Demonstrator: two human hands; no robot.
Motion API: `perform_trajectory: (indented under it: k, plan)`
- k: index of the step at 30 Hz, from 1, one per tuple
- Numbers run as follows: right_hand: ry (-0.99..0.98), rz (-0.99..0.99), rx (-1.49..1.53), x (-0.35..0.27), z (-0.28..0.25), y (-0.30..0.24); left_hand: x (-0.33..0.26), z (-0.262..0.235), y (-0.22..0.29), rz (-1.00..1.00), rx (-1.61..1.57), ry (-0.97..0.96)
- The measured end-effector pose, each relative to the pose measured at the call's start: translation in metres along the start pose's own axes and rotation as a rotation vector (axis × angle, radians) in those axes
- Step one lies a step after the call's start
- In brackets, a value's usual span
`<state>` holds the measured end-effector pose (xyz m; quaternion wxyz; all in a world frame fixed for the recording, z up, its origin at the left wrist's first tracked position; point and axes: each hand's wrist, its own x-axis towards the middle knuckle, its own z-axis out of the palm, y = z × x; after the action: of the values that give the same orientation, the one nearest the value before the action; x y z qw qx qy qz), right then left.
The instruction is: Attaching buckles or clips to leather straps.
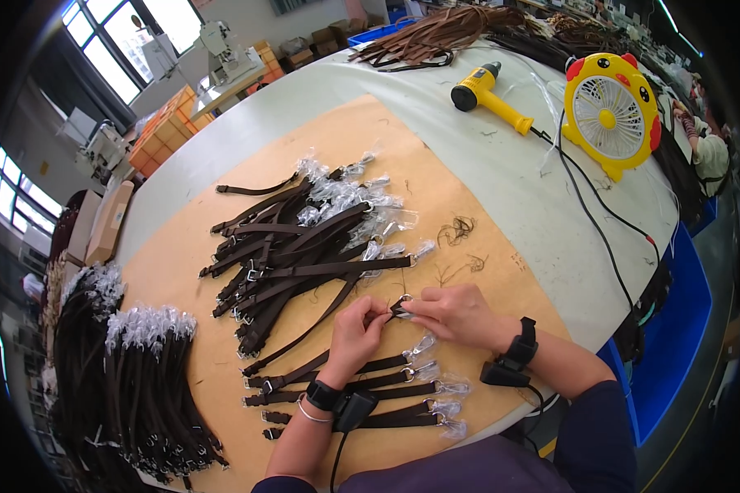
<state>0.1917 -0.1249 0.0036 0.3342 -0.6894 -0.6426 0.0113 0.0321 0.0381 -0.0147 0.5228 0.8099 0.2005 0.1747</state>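
Both hands meet over the brown paper, pinching the end of a dark brown strap (397, 310) that has a metal ring. My left hand (355, 335) grips it with thumb and forefinger from the left. From the right, my right hand (452, 315) closes on the ring end, where something small and shiny shows by the fingertips; what it is I cannot make out. Just below my hands lie several finished-looking straps (390, 380) in a row, their ring ends in clear plastic wrap (452, 389). A tangled heap of similar buckled straps (284, 263) lies beyond my left hand.
Bundled straps (152, 394) hang over the table's left side. Loose dark threads (456, 230) lie on the brown paper (362, 131). Far right stand a yellow heat gun (489, 99) and a yellow fan (607, 119), with black cords (588, 205). A blue bin (666, 337) is beside the table.
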Motion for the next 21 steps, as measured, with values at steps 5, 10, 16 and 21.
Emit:
perform_trajectory:
  k: [5, 10, 16, 21]
  plan:
    - [0.015, 0.000, -0.012, 0.0013, 0.0019, -0.0024, 0.0001, -0.0004, 0.0008, 0.006, 0.005, 0.002]
    - [-0.008, 0.018, -0.004, 0.0014, 0.0031, -0.0027, -0.0006, 0.0001, 0.0007, 0.013, 0.001, 0.000]
    - [0.000, 0.043, 0.017, 0.0026, 0.0018, -0.0048, -0.0007, 0.0009, 0.0009, 0.032, 0.015, 0.001]
    - [-0.007, 0.033, 0.018, 0.0029, 0.0022, -0.0036, -0.0007, 0.0002, 0.0006, 0.048, 0.020, 0.005]
